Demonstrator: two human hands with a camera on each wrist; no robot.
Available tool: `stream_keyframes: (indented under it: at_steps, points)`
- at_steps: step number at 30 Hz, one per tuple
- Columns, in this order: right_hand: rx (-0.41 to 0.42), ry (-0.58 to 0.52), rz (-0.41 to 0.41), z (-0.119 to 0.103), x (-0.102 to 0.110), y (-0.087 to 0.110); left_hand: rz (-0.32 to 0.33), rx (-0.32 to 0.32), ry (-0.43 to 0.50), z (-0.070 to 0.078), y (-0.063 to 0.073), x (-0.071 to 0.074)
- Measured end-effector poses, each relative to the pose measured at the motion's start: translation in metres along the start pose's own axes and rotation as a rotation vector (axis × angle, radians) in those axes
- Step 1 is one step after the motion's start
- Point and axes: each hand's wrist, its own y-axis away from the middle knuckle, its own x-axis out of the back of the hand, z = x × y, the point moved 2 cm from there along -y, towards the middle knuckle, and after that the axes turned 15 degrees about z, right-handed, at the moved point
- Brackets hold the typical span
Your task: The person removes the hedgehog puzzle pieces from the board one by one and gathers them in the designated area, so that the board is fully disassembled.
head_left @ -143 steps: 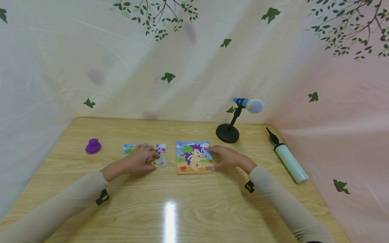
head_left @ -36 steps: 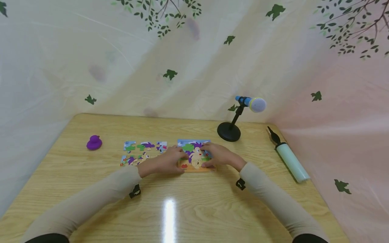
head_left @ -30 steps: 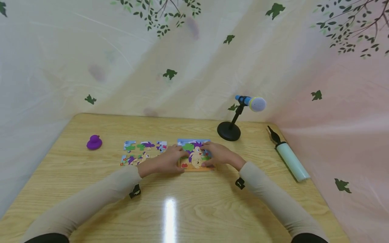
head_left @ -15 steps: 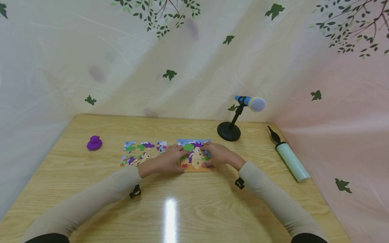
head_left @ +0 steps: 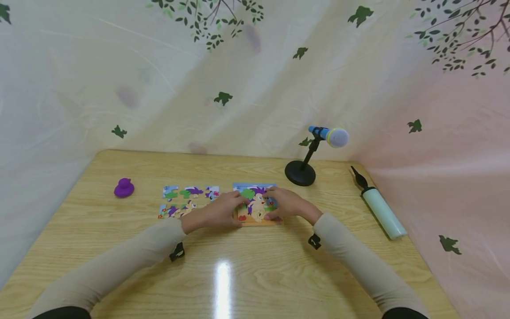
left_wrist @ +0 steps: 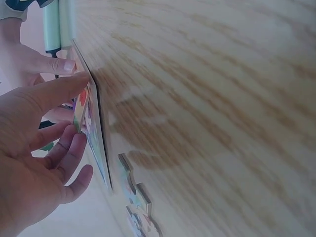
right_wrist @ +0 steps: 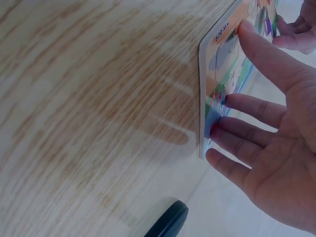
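A square jigsaw board (head_left: 255, 217) with a purple-haired hedgehog picture lies mid-table in the head view. My left hand (head_left: 221, 209) is at its left side; in the left wrist view the thumb and fingers pinch a puzzle piece (left_wrist: 81, 109) by its edges, tilted over the board. My right hand (head_left: 288, 203) rests on the board's right part, thumb and fingers spread and fairly straight, fingertips on the picture (right_wrist: 217, 108) in the right wrist view. Loose puzzle pieces (head_left: 193, 190) lie in rows left of the board, partly hidden behind my left hand.
A purple rubber duck (head_left: 124, 188) sits at the left of the wooden table (head_left: 159, 274). Behind the board to the right stands a blue toy microphone (head_left: 336, 137) on a black stand (head_left: 300, 173). A mint hand pump (head_left: 384, 212) lies along the right edge.
Since the oldest frame, my left hand has moved right from the loose pieces to the board with a puzzle piece. My right hand has shifted left over the board. Both stay still through the last second.
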Motion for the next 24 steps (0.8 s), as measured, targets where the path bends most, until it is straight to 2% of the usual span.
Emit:
stream_keyframes:
  at_steps: [6,14,24]
  points:
    - [-0.012,-0.006,-0.008,0.0004,-0.0006,0.0008,-0.015,0.002,0.036,0.0011,-0.0015,0.0009]
    - [-0.011,-0.001,-0.006,0.0002,-0.0004,0.0016,-0.024,-0.008,0.035,-0.0001,-0.0006,-0.0014]
    - [0.005,-0.008,0.002,-0.0002,0.0009,0.0015,-0.034,-0.056,-0.062,0.0005,0.0019,-0.0001]
